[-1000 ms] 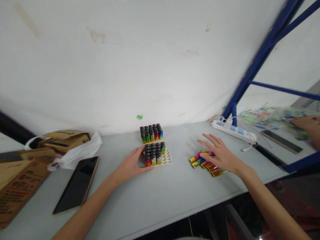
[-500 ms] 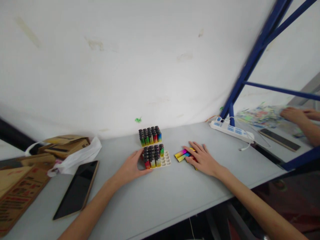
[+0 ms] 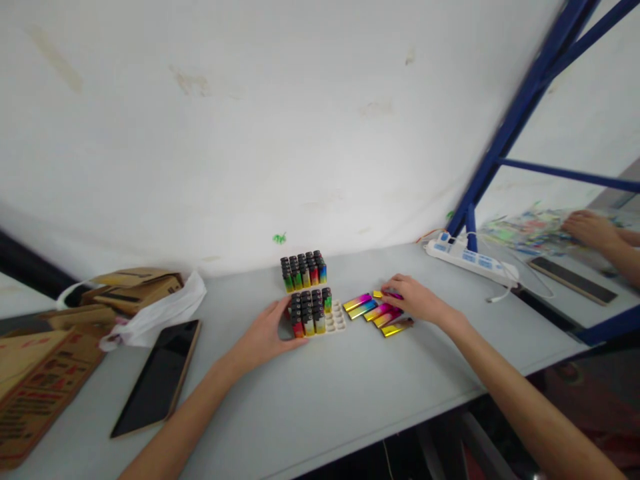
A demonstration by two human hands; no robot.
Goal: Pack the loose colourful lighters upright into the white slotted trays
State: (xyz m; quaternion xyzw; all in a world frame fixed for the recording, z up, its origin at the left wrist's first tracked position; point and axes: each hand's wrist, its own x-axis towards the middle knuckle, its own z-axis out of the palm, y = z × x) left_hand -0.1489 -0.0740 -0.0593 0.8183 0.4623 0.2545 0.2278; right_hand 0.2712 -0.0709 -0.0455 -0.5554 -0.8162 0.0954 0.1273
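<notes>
A white tray with round sockets holds rows of black-topped, colourful lighters; sockets on its right side are bare. My left hand curves round the tray's left side, thumb at the near corner and fingers behind. To the right, several shiny metallic lighter cases in pink, blue and gold lie fanned out on the table. Over the far end of this group, my right hand has its fingers closed on a purple-and-gold case, mostly hidden beneath them. Behind the tray stands a second block of lighters.
A black tablet, a white plastic bag and cardboard boxes occupy the left. A power strip with cables lies back right, near a blue frame. Beyond it are another person's hands and a phone-like slab.
My right hand has shifted from lying flat over the cases to gripping at their far right. The cases now lie spread apart in view. My left hand stays at the tray.
</notes>
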